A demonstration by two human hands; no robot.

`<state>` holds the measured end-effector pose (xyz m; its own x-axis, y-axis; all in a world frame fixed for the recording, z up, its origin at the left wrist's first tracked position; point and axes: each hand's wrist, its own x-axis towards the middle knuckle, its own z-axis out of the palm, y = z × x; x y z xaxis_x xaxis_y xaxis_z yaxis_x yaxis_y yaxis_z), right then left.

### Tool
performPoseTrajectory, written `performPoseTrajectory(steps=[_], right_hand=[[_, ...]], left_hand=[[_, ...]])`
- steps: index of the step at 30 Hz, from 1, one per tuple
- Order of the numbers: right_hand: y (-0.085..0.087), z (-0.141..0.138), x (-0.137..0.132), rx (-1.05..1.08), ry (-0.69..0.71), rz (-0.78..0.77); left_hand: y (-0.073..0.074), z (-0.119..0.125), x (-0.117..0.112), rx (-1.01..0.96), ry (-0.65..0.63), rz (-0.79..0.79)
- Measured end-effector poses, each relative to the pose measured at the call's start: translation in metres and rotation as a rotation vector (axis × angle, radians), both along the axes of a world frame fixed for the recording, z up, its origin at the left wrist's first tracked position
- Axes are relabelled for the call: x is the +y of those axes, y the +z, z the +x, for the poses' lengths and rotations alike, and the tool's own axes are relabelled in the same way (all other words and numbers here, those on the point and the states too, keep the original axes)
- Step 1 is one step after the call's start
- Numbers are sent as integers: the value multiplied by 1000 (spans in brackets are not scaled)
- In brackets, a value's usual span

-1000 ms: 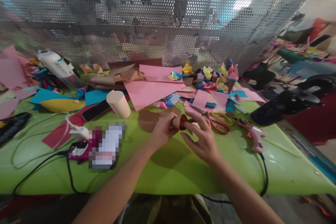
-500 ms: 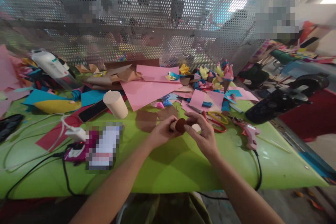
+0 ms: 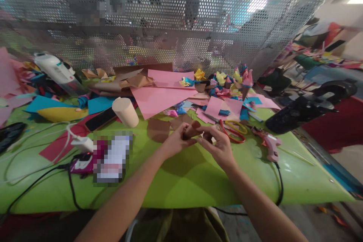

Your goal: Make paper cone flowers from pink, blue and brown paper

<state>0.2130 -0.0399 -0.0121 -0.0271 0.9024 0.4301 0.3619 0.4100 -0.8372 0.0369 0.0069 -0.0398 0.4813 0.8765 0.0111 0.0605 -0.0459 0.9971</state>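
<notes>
Over the green table, my left hand (image 3: 180, 140) grips a small brown paper cone (image 3: 193, 129), its fingers wrapped round one side. My right hand (image 3: 217, 143) pinches at the right side of the same brown paper, thumb and forefinger close together. Part of the cone is hidden behind my fingers. Flat brown paper pieces (image 3: 159, 130) lie just beyond my left hand. Close by on the right are red-and-yellow-handled scissors (image 3: 234, 132). Farther right lies a pink glue gun (image 3: 270, 146) with a black cord.
A cardboard tube (image 3: 126, 112) stands left of centre, beside a dark phone (image 3: 103, 118). A white charger (image 3: 82, 144) sits in a purple power strip (image 3: 81, 165), with loose cables. Pink paper sheets (image 3: 161, 98) and crumpled scraps line the back below a perforated metal panel (image 3: 170, 15). A black bottle (image 3: 295, 115) lies at right.
The brown paper has been turned between my hands: its round face was towards me, and now its side shows with the edge up. My right fingers have shifted along it.
</notes>
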Motion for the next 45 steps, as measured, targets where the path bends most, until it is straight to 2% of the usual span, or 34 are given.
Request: performPoseTrajectory(steps=[3, 6, 9, 13, 19, 21, 26, 30, 35, 41, 45], right_hand=[[-2, -1, 3, 14, -79, -23], [1, -3, 5, 145, -176, -60], [3, -3, 8, 263, -190, -124], [3, -2, 10, 273, -177, -168], [5, 2, 9, 97, -281, -3], [5, 2, 8, 83, -275, -35], [2, 5, 11, 225, -149, -307], [5, 11, 15, 313, -11, -428], [12, 16, 15, 297, 206, -583], [14, 20, 11, 218, 349, -775], [14, 18, 9, 272, 465, -860]], left_hand=[[9, -2, -2, 83, 5, 69], [20, -5, -4, 282, 53, 216], [27, -7, -5, 438, 56, 343], [26, -6, -5, 534, 68, 467], [21, -5, -5, 593, 75, 518], [21, -5, -5, 613, 86, 523], [24, -6, -4, 720, 97, 557], [23, -7, -4, 756, 62, 605], [21, -11, -3, 716, 74, 656], [24, -14, -1, 757, 85, 729], [23, -13, -1, 743, 75, 761]])
